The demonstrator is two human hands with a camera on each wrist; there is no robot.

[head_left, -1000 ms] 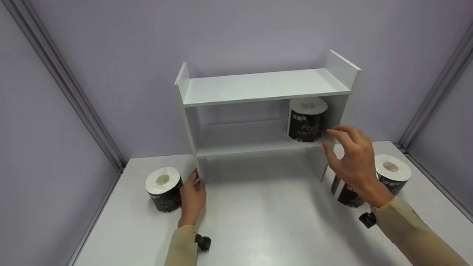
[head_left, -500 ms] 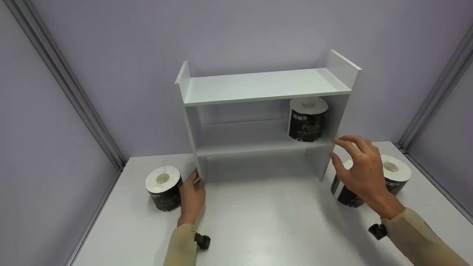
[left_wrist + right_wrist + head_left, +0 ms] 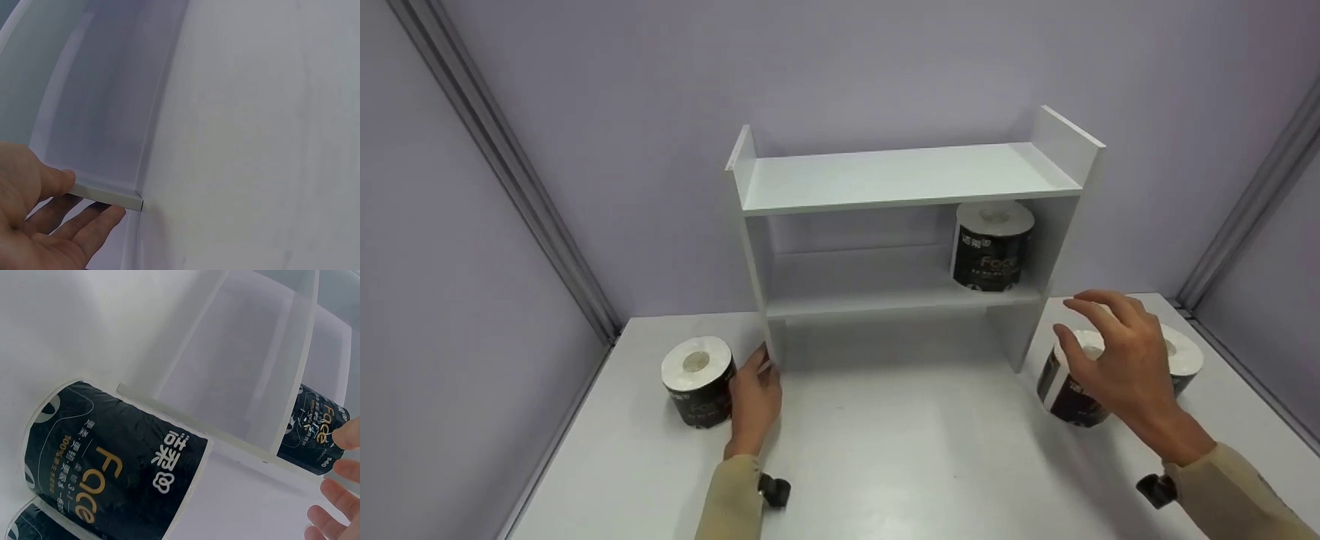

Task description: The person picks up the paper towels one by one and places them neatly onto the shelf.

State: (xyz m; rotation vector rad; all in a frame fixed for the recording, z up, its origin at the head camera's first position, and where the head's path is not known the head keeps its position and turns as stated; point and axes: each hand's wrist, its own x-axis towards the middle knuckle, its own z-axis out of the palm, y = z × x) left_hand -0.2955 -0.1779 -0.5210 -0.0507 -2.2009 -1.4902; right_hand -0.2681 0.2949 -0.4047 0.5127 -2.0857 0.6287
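My left hand [image 3: 755, 400] pinches the lower left side panel of a white two-tier shelf [image 3: 911, 176]; the left wrist view shows thumb and fingers on either side of the panel edge [image 3: 109, 197]. My right hand [image 3: 1126, 360] is off the shelf's right side with its fingers spread and curved, holding nothing. It hovers over a black-wrapped toilet paper roll [image 3: 1072, 397] on the table, partly covering it. Another toilet paper roll [image 3: 994, 251] stands upright on the middle shelf at the right end. In the right wrist view the table roll [image 3: 112, 461] looms close.
One more toilet paper roll [image 3: 699, 382] stands left of my left hand. Behind my right hand is a further roll [image 3: 1185, 356], partly hidden. The white table [image 3: 870, 465] is bounded by pale walls, with grey metal posts [image 3: 521, 180] at the corners.
My right hand has moved away from the roll on the middle shelf, down and to the right, over the table rolls. The left hand keeps its place on the panel.
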